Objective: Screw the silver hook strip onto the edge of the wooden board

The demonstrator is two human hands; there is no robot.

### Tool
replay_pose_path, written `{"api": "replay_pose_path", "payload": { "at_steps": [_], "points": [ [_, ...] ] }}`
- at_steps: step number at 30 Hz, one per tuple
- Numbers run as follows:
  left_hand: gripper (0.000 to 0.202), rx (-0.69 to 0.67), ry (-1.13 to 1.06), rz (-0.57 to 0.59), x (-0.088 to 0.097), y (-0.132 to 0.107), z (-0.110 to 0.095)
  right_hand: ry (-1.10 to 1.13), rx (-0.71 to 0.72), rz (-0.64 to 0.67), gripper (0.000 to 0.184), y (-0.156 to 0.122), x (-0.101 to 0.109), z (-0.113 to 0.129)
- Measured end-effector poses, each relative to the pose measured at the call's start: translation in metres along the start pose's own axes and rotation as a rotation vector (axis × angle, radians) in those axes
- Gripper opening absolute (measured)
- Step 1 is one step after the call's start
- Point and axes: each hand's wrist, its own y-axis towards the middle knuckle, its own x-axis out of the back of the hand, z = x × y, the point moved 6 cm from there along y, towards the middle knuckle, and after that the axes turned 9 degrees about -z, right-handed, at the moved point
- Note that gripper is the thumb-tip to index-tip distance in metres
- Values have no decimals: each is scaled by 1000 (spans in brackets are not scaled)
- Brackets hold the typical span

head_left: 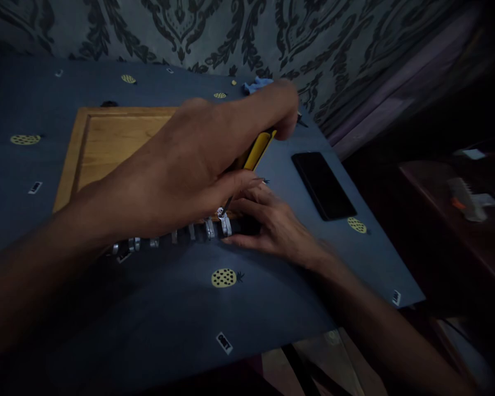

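Observation:
My left hand (pixel 198 159) is closed around a screwdriver with a yellow and black handle (pixel 256 151), thumb stretched along its top. Its thin shaft points down at a metal clamp (pixel 224 223) on a dark rod-like piece (pixel 177 237) carrying several silver clamps. This piece lies on the table along the near edge of a wooden board (pixel 107 143). My right hand (pixel 272 223) rests flat at the rod's right end, fingers pressed together over it, holding it down.
A dark blue cloth with pineapple prints (pixel 223 278) covers the table. A black phone (pixel 324 184) lies to the right. A blue rag (pixel 256 85) sits at the far edge by the patterned wall. The table's right edge drops off beside dim furniture.

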Motion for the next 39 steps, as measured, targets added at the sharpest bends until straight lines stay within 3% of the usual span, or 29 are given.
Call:
{"api": "replay_pose_path", "payload": {
  "at_steps": [6,13,21,28,35,39],
  "points": [
    [27,22,-140,115,-4,0,2,-5,12,-14,50,0,1,2],
    [24,44,-168,138,-5,-1,3,-4,-13,-15,60,0,1,1],
    [23,37,-167,128,-8,-1,2,17,-39,38,50,-1,-3,-3],
    [21,17,-97,94,-7,-1,2,7,-9,7,47,1,-1,0],
    [32,-99,-177,219,-11,1,-5,37,-18,29,43,1,-2,-1],
    [31,-73,-192,246,-13,0,-4,44,-4,14,43,0,-2,0]
  ]
}}
